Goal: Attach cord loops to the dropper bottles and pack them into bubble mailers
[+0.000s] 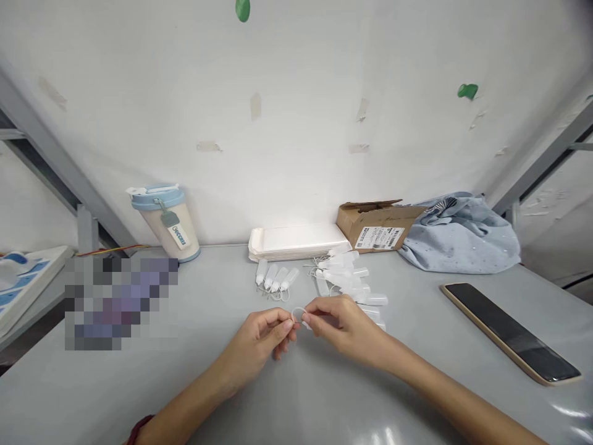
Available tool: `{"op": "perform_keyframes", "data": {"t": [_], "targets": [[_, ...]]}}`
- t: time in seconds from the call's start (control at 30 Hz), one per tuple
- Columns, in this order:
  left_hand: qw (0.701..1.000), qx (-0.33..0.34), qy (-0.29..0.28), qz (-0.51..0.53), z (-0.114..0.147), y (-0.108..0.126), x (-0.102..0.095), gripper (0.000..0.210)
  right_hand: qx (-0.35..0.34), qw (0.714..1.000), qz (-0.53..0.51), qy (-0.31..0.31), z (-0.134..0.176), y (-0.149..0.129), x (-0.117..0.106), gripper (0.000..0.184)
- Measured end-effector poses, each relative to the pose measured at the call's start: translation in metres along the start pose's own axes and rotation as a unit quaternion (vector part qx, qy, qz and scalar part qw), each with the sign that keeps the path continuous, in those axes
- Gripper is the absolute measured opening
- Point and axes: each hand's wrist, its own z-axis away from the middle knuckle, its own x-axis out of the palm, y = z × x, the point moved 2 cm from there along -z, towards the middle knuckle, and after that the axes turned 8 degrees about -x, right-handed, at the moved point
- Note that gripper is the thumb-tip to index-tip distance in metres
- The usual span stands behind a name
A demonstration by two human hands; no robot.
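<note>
Watching remotely, I see the left hand [259,341] and right hand [345,324] pinching 1 thin white cord loop [298,308] above the grey bench [417,321]; likely light, flexible, best gripped near its ends.

two hands [262,337] [345,324], over ten bottles [290,279], one tumbler [163,230], one phone [509,330], one brown box [361,217]

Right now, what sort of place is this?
Probably a small workspace, maybe a workshop bench. You can see a grey table against a wall, lots of matching white tubes on it, and a cardboard box with a printed label.
</note>
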Motion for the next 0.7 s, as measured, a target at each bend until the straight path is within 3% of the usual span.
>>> {"op": "perform_keyframes", "data": {"t": [0.7], "targets": [[1.000,-0.015,-0.001,0.001,0.0000,0.0025,0.0008,0.030,-0.004,1.000,0.001,-0.003,-0.0002,-0.0009,0.0000,0.022]]}}
